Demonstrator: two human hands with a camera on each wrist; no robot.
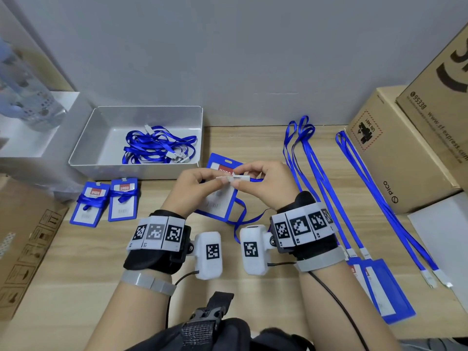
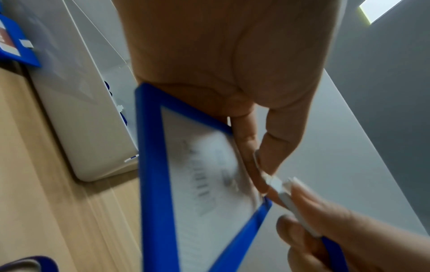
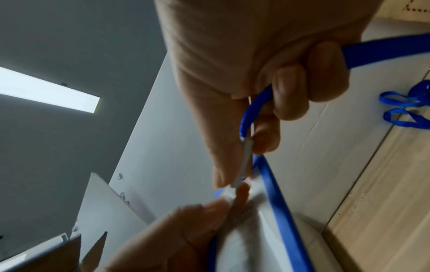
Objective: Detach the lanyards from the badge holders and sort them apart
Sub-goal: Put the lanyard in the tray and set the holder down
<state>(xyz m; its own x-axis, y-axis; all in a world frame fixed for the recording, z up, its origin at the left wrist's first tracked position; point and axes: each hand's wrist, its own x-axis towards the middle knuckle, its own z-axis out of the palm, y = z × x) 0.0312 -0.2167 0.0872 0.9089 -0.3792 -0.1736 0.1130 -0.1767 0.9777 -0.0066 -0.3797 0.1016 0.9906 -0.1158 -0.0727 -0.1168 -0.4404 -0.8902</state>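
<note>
Above the counter [image 1: 228, 138], at the middle of my head view, I have both hands raised on one blue badge holder [image 1: 222, 198]. My left hand [image 1: 196, 191] has thumb and forefinger pinched on the small white clip [image 1: 234, 178] at the holder's top edge; my right hand [image 1: 266, 184] pinches the clip's other end, with the blue lanyard [image 1: 243, 216] curling out under its lower fingers and trailing toward 6 o'clock.

I judge the holder light and fairly stiff, a flat plastic frame with a clear window that would flex if twisted, so I would keep my hold at its slotted top. The clip looks small, hard and smooth, likely to slip from fingertips; a firm pinch on its flat sides seems best. The ribbon is soft and limp and gives nothing to push against, so I'd pull by the clip.

At 10 o'clock a grey tray [image 1: 83, 153] holds loose lanyards. At 9 o'clock two wrapped holders [image 1: 106, 201] lie flat. At 3 o'clock more lanyards [image 1: 316, 173] stretch along the counter.
</note>
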